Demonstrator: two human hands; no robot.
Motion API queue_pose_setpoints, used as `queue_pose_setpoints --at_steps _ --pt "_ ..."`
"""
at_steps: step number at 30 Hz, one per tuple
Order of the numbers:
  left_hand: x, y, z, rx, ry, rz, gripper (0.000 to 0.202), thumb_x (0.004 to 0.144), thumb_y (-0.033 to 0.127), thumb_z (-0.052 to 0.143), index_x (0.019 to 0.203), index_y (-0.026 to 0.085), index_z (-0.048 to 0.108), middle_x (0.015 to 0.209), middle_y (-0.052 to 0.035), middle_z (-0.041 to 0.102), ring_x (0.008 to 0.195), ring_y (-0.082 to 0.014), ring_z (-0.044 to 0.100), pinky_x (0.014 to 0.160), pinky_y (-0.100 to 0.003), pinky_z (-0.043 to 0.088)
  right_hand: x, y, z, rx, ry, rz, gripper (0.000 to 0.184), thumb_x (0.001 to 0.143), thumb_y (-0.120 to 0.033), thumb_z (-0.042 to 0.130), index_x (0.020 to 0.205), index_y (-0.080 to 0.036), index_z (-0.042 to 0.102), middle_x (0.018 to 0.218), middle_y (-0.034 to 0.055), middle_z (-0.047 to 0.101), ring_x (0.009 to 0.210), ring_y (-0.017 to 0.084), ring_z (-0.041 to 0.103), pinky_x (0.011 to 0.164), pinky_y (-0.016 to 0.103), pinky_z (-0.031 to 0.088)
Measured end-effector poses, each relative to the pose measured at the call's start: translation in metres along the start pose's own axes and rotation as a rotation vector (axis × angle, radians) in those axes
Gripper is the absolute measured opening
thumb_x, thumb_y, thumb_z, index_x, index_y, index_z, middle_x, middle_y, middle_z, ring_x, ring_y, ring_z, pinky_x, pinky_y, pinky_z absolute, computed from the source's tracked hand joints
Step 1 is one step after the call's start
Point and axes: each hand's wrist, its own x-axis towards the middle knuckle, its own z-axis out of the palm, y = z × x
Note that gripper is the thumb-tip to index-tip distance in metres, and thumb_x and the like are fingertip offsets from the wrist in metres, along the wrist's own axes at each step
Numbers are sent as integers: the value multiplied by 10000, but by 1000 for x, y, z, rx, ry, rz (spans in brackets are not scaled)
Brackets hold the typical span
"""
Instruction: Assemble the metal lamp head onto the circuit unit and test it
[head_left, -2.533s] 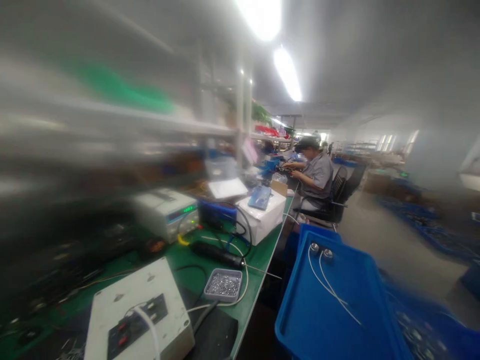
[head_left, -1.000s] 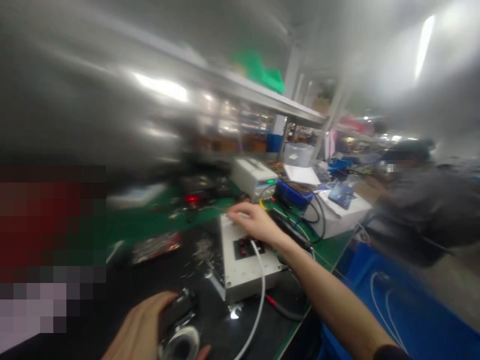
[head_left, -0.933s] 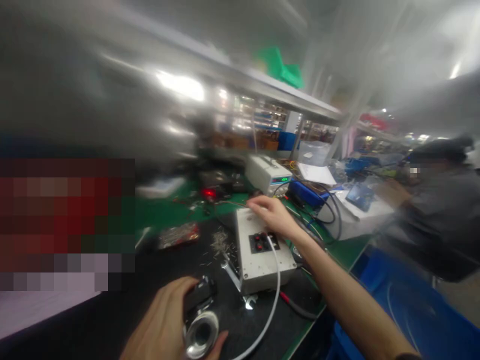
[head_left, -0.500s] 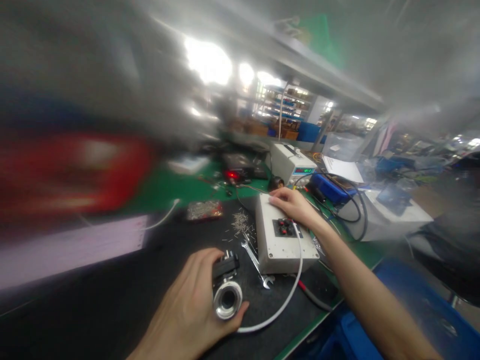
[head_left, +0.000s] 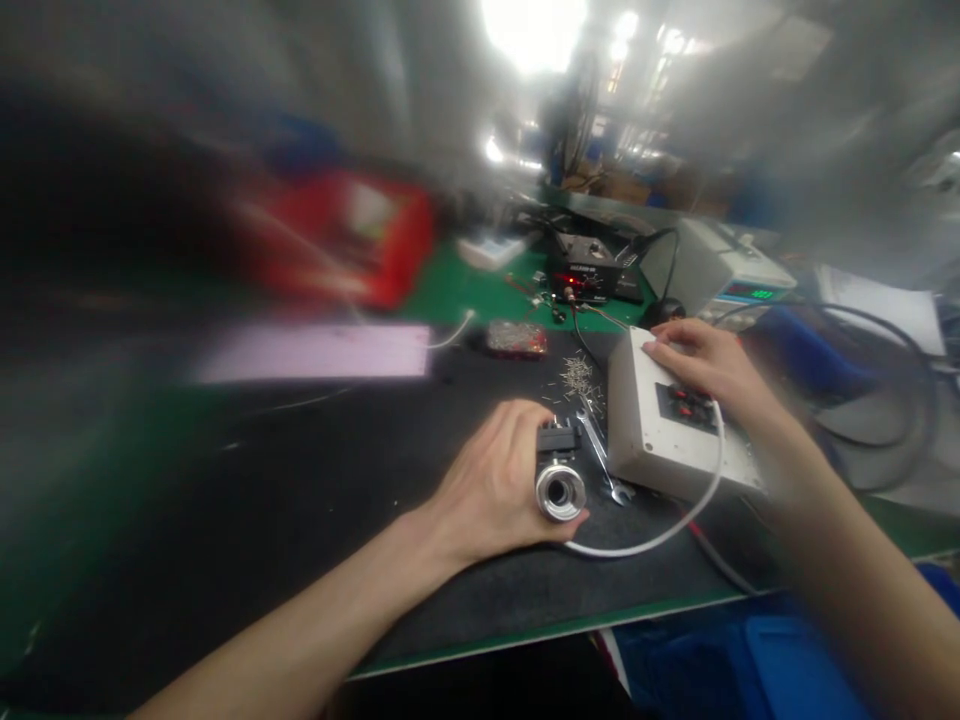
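My left hand is closed around a small ball valve with a shiny metal threaded port facing me and a black housing above it. A white cable runs from beneath this hand to the box on the right. My right hand grips the far top edge of that white control box, thumb on the top face and fingers bent along the edge. Beside its palm sits a black panel with red and black terminals, partly covered by the hand.
Open-end wrenches lie left of the box, near a pile of small metal pins and a bag of small parts. Behind stand a black unit with a red light and a power supply. A red bin is at left.
My view has swung left, so the bench and both hands appear farther right and higher. The left hand still holds the valve, and the right hand remains on the box.
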Motion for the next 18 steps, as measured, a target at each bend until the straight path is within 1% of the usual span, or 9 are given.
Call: queue_pose_setpoints --at_steps 5,9,14,18 --pt "0 -1 0 -5 -3 14 824 714 448 866 1339 148 420 1293 -134 524 1177 -316 526 1020 -475 497 -1 -3 -2 3 -5 14 393 903 -583 686 1001 -205 733 1161 84 707 1049 299 660 913 420 479" --pt "-1 0 0 -5 -4 24 841 720 447 871 1352 144 407 1311 -143 516 1201 -321 518 1039 -473 492 -1 -2 -2 -15 -7 1 389 912 -578 672 1009 -207 738 1173 85 705 1060 302 658 936 432 472" --pt "-2 -1 0 -28 5 34 870 705 441 890 1356 159 389 1315 -143 515 1207 -322 519 1043 -471 494 -1 -2 -1 -35 4 14 369 911 -572 671 1015 -225 741 1168 63 714 1057 303 666 944 440 466" --pt "-2 -2 1 -43 -1 26 907 674 439 922 1355 167 388 1322 -128 509 1211 -308 520 1045 -454 493 -1 -2 -1 -31 6 6 380 900 -577 672 1000 -218 746 1164 70 716 1058 304 665 941 430 471"
